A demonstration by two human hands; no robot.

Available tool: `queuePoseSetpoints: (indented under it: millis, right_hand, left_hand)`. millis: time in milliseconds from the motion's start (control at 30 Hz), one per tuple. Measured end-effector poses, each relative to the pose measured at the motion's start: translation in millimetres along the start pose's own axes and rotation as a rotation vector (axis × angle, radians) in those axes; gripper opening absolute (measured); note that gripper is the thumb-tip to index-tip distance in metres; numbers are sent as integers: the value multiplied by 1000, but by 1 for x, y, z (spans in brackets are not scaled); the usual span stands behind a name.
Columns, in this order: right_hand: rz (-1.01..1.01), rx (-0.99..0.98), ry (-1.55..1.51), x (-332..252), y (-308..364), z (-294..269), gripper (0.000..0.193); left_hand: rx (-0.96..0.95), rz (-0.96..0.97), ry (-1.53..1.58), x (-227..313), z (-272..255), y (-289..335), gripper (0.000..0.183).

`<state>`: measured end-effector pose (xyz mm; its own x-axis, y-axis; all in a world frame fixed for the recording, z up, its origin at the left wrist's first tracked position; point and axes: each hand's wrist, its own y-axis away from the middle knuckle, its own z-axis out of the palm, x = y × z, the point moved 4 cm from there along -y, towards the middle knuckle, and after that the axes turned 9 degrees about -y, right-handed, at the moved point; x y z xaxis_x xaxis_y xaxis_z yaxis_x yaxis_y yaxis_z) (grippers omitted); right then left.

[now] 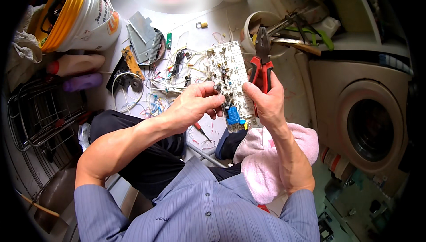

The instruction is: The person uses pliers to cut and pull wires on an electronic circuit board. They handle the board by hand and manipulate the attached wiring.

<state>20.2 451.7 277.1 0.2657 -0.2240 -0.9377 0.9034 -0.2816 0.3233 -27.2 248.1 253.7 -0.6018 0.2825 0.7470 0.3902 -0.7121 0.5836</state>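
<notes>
A pale circuit board (pixel 237 71) crowded with small components is held up in front of me, tilted lengthwise. Near its lower end sits a blue block-shaped component (pixel 232 115). My left hand (pixel 197 102) is closed at the board's left edge, thumb and fingers pinched beside a small dark cylindrical component (pixel 217 88). Combination pliers (pixel 263 60) with red and black handles are in my right hand (pixel 270 97), jaws pointing away from me. The right thumb also rests against the board's right edge; the fingers behind are partly hidden.
Loose wires (pixel 162 89), a metal plate (pixel 141 33) and a brass padlock (pixel 201 25) lie on the floor ahead. A tool bucket (pixel 255 26) stands far right, a white-and-orange bucket (pixel 91 20) far left. A pink towel (pixel 264 166) covers my right leg; a front-loading washing machine (pixel 328 104) stands right.
</notes>
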Motion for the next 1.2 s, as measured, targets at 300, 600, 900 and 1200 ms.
queuePoseSetpoints:
  millis: [300, 600, 900, 1200]
  right_hand:
    - [-28, -86, 112, -10, 5, 11, 42]
    - [-9, -96, 44, -8, 6, 12, 40]
    - [57, -81, 8, -5, 5, 10, 41]
    - [264, -92, -231, 10, 5, 9, 36]
  left_hand:
    - [16, 7, -162, 3, -2, 0, 16]
    - [-24, 27, -86, 4, 2, 0, 17]
    - [5, -45, -122, 5, 3, 0, 15]
    - [-16, -51, -31, 2, 1, -4, 17]
